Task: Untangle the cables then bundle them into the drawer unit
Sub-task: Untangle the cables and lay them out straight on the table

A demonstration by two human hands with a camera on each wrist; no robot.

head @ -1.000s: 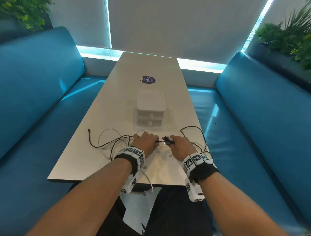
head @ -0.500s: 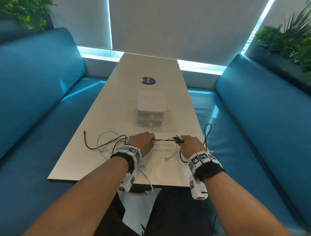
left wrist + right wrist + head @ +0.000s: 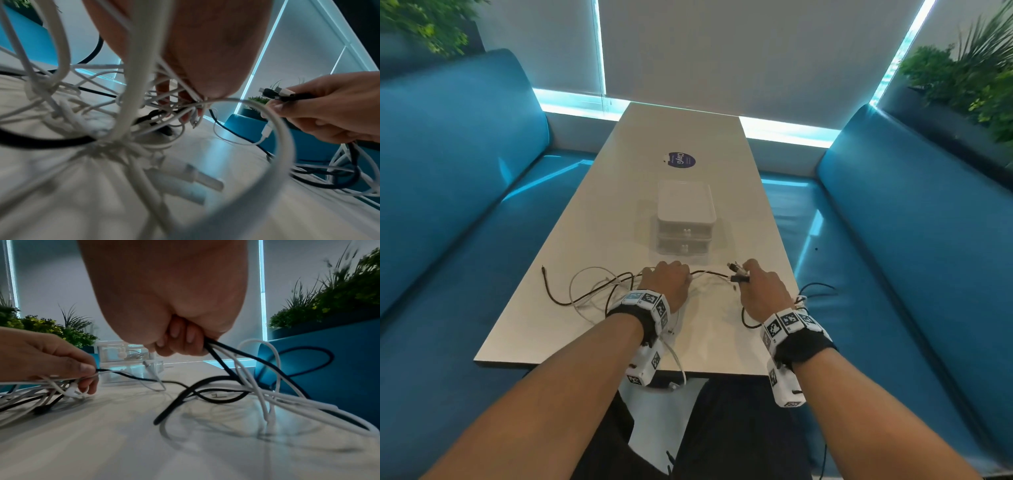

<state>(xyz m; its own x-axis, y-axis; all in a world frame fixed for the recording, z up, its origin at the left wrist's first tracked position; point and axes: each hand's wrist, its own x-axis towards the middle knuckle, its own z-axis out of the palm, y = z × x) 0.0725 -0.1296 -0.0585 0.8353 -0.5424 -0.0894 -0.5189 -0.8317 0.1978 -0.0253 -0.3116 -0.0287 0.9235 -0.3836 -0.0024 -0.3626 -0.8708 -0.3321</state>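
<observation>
A tangle of black and white cables (image 3: 599, 291) lies on the near part of the white table (image 3: 619, 192). My left hand (image 3: 667, 279) presses down on the tangle and pinches strands (image 3: 98, 370) against the table. My right hand (image 3: 760, 286) grips a bunch of cable ends, with black and white plugs (image 3: 738, 272) sticking out of the fist (image 3: 273, 94). Black and white lengths (image 3: 236, 382) trail from that fist onto the table and over its right edge. The clear two-drawer unit (image 3: 685, 222) stands just beyond both hands, drawers closed, with cable visible inside the upper drawer (image 3: 127, 353).
A round blue sticker (image 3: 681, 160) lies on the table beyond the drawer unit. Blue benches (image 3: 893, 240) run along both sides. Plants (image 3: 969, 75) stand behind the benches. One white cable (image 3: 678, 363) hangs over the near table edge toward my lap.
My right hand has pulled the bunch of plugs away to the right and slightly up, stretching a black cable out of the tangle. The left hand has stayed on the tangle.
</observation>
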